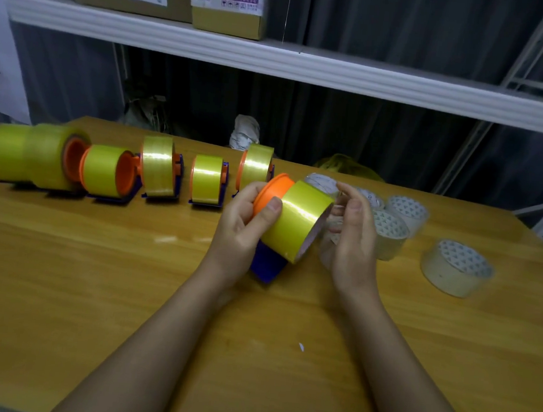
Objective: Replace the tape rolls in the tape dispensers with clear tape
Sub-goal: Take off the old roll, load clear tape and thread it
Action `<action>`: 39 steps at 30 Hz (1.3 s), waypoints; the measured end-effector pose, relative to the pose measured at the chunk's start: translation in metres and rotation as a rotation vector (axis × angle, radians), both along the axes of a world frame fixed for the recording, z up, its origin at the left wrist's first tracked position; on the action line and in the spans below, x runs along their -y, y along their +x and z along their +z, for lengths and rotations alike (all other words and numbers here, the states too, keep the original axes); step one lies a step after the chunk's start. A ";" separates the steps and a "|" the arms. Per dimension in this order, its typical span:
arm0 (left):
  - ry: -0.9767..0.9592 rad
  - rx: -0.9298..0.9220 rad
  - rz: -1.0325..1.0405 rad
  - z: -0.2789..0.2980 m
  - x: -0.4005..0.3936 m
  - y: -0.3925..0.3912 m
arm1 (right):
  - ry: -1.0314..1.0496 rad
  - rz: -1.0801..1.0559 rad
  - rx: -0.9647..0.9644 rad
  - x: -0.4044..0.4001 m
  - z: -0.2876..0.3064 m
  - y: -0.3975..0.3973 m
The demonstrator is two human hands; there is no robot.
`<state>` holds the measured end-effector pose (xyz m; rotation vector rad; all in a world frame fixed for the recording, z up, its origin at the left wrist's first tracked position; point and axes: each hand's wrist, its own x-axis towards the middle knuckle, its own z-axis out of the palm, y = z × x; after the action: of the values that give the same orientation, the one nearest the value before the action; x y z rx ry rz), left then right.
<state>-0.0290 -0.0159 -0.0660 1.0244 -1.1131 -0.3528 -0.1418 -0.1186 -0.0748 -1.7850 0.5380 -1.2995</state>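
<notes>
My left hand (246, 216) grips a tape dispenser with an orange wheel (273, 189) and a blue base (266, 266), held tilted above the table. A yellow tape roll (298, 219) sits on the wheel, its open end facing right. At that end my right hand (353, 232) touches the roll, fingers curled around its rim. Several clear tape rolls (456, 268) lie on the table to the right, partly hidden behind my right hand. Further dispensers with yellow rolls (205, 178) stand in a row at the back left.
The wooden table (124, 291) reaches to a dark curtain behind. A white shelf (308, 66) above carries cardboard boxes (228, 3). Crumpled wrapping (245, 131) lies at the table's far edge. A small white scrap (301, 347) rests near my right forearm.
</notes>
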 end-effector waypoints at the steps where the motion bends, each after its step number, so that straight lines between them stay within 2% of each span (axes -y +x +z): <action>1: 0.003 -0.008 -0.022 0.000 0.000 0.000 | -0.059 -0.018 -0.033 0.001 0.002 -0.002; 4: 0.011 -0.082 -0.065 0.001 0.000 0.001 | -0.207 0.038 -0.146 0.002 0.002 -0.006; 7: 0.015 -0.113 -0.049 0.001 0.000 0.005 | -0.106 0.184 -0.148 -0.001 0.003 -0.006; 9: 0.008 -0.135 -0.031 0.002 -0.001 0.006 | -0.087 0.198 -0.182 -0.005 0.007 -0.007; 14: -0.062 -0.225 0.100 0.006 -0.001 0.007 | -0.241 0.232 -0.404 -0.006 0.011 -0.011; 18: -0.026 -0.294 0.181 0.005 0.000 0.012 | -0.265 0.301 -0.475 -0.006 0.010 -0.011; 25: 0.107 -0.305 0.277 0.006 0.001 0.017 | -0.148 0.349 -0.453 -0.008 0.016 -0.015; 30: 0.154 -0.239 0.353 0.002 0.007 0.020 | -0.074 0.274 -0.327 -0.010 0.009 -0.012; 32: 0.175 -0.241 0.330 0.000 0.008 0.021 | -0.077 0.224 -0.289 -0.008 0.009 -0.012; 36: 0.196 -0.290 0.124 0.002 0.009 0.016 | -0.110 0.115 -0.230 -0.009 0.010 -0.012; 39: 0.163 -0.324 0.198 0.001 0.012 0.009 | -0.155 0.097 -0.251 -0.012 0.006 -0.009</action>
<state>-0.0203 -0.0277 -0.0654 1.1636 -0.6941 -0.4375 -0.1507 -0.1063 -0.0686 -2.0928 0.4909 -1.0821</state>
